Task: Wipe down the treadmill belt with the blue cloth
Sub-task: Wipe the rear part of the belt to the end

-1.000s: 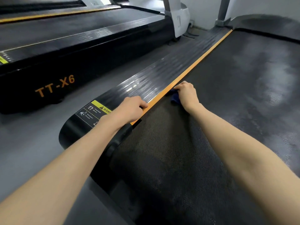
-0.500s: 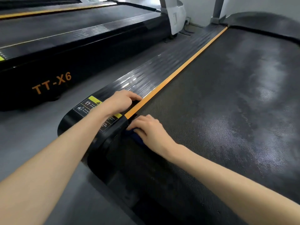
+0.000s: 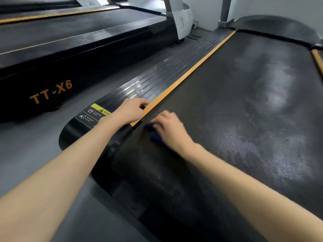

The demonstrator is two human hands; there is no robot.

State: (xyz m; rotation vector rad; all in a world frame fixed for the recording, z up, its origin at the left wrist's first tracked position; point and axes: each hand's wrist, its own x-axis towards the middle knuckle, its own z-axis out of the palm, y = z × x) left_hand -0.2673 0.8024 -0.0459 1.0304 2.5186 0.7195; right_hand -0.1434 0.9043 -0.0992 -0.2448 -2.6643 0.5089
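The treadmill belt is black and textured, with pale dusty smears on its far and right parts. My right hand grips a bunched dark blue cloth and presses it on the belt's near left corner. That spot is just right of the near end of the orange strip. Most of the cloth is hidden under the hand. My left hand rests on the ribbed black side rail, its bent fingertips touching beside the orange strip, holding nothing.
A yellow warning label sits on the rail's rounded end. A second black treadmill marked TT-X6 stands parallel at left across a strip of grey floor. Grey uprights and a cable are at the far end.
My right hand dragged the cloth back along the orange strip from farther up the belt to the near left corner. My left hand stayed on the side rail.
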